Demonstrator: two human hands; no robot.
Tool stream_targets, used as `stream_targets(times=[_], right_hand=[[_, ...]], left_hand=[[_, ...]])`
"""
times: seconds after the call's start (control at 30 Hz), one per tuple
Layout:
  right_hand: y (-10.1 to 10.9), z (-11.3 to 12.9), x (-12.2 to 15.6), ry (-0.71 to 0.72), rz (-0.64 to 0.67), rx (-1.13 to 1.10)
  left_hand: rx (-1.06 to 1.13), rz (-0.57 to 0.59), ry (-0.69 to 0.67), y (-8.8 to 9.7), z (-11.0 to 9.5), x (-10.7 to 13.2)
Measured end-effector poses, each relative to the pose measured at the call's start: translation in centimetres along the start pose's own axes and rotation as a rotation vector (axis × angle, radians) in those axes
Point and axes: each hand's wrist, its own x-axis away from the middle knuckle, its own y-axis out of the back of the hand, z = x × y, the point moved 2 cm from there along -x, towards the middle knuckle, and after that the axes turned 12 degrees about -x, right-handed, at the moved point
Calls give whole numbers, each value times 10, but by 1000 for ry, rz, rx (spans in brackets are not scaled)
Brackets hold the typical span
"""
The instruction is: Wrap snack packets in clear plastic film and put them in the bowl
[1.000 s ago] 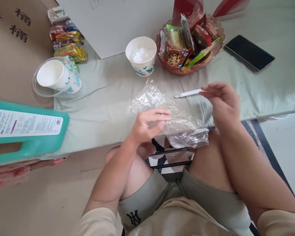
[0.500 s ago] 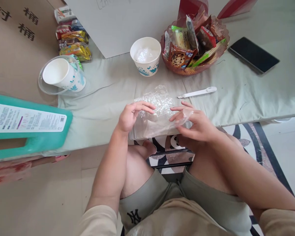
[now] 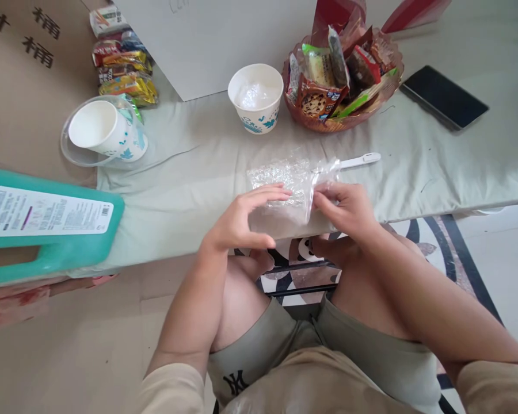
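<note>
A shiny, crinkled piece of clear plastic wrap (image 3: pixel 280 175) lies at the front of the cloth-covered table. My left hand (image 3: pixel 246 221) is over its left side, fingers stretched out and the thumb spread wide. At the right edge of the wrap, my right hand (image 3: pixel 349 207) pinches the film between thumb and fingers, and a loose end sticks up above it. Just beyond is a white utility knife (image 3: pixel 360 161), its blade end behind the raised plastic. Whether my left fingertips press on the wrap is hard to see.
Behind the wrap stands a paper cup (image 3: pixel 261 118) with clear plastic inside, beside a glass bowl (image 3: pixel 304 118) of packaged snacks. A phone (image 3: pixel 444 98) lies right. At left are a tilted paper cup (image 3: pixel 129 135), snack packets (image 3: pixel 129 86) and a green jug (image 3: pixel 107 230).
My right hand has closed on the wrap's right edge and drawn it up and rightward, partly covering the knife. My left hand has shifted right over the wrap, its thumb spread.
</note>
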Motion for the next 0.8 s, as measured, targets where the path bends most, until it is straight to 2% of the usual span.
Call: stream_targets(times=[0.07, 0.13, 0.3, 0.37, 0.47, 0.6, 0.73, 0.8], right_hand=[[0, -1, -3, -48, -70, -6], [-1, -3, -7, -86, -96, 10], [-6, -10, -16, -145, -156, 1], [-8, -12, -19, -155, -163, 2], [-12, -12, -22, -150, -130, 59], [-15, -10, -24, -167, -94, 127], [-13, -11, -23, -211, -119, 171], [-12, -12, -23, -232, -117, 204]], left_hand=[[-55, -29, 48, -7, -8, -1], [-51, -114, 150, -14, -11, -4], [146, -339, 539, -15, 1, -8], [272, -390, 651, -13, 7, -8], [374, -405, 726, -11, 13, -10], [243, -441, 798, -12, 20, -11], [69, -376, 813, -12, 23, -12], [102, -341, 818, -12, 22, -12]])
